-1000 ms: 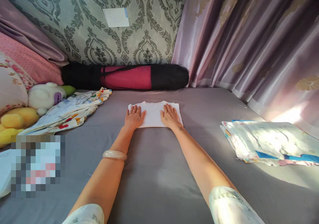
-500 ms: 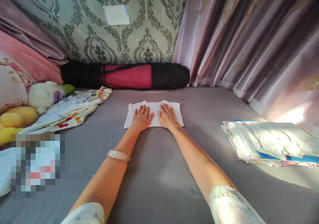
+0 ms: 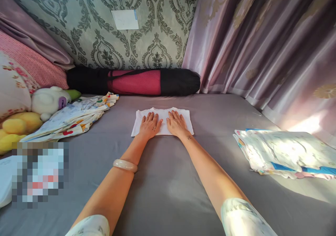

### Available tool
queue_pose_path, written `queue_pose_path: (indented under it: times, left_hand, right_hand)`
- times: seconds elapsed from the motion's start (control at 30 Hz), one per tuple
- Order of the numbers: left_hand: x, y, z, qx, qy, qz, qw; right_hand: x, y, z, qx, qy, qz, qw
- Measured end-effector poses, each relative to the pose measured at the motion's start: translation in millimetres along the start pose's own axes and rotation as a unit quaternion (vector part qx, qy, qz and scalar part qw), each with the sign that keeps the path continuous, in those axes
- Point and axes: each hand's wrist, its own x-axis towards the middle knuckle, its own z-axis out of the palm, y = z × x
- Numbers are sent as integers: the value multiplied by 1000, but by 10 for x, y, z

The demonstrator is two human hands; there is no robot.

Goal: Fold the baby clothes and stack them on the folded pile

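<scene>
A white folded garment (image 3: 163, 124) lies flat on the grey bed sheet (image 3: 168, 180), wider than it is deep, with a slightly wavy far edge. My left hand (image 3: 151, 125) rests palm down on its left half, fingers stretched out and pointing away from me. On the right half lies my right hand (image 3: 177, 124), likewise flat with the fingers extended. A gap of white cloth shows between the two thumbs. What sort of garment it is I cannot tell. A pale bangle (image 3: 125, 165) circles my left forearm.
A black and red rolled bag (image 3: 133, 82) lies along the patterned wall. To the left are crumpled printed clothes (image 3: 76, 117), a white plush toy (image 3: 48, 101) and a yellow one (image 3: 21, 125). Folded printed clothes (image 3: 286, 150) are stacked at right, below the purple curtain (image 3: 252, 36).
Both hands stay flat on the white cloth in nearly the same place. The whole view has shifted slightly, with the surroundings sitting a little lower in the picture.
</scene>
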Motion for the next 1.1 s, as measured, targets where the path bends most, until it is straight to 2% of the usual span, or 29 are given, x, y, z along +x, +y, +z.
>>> queue_pose_path:
  times: [0.2,0.4,0.73,0.93,1.03,1.1]
  left_hand:
    - [-22,119,-5,12,46,51,998]
    - [-21,138,78,16,-8,69,997]
    - [-40,142,53,-3,2,70,998]
    - [0,46,-40,-40,6,43,998]
    - [23,-54,-137,-66,16,9,998]
    - [27,-136,-193,-78,19,-5,997]
  right_hand:
    - [-26,-73,-67,-4,14,-31,999]
    - [-25,-44,35,-14,7,-33,999]
    - [-15,-32,67,-15,10,-32,999]
    - [77,-142,-121,-36,-50,-22,998]
    - [151,-293,-170,-35,-35,-41,998]
    - [181,-389,-130,-22,-20,-49,998]
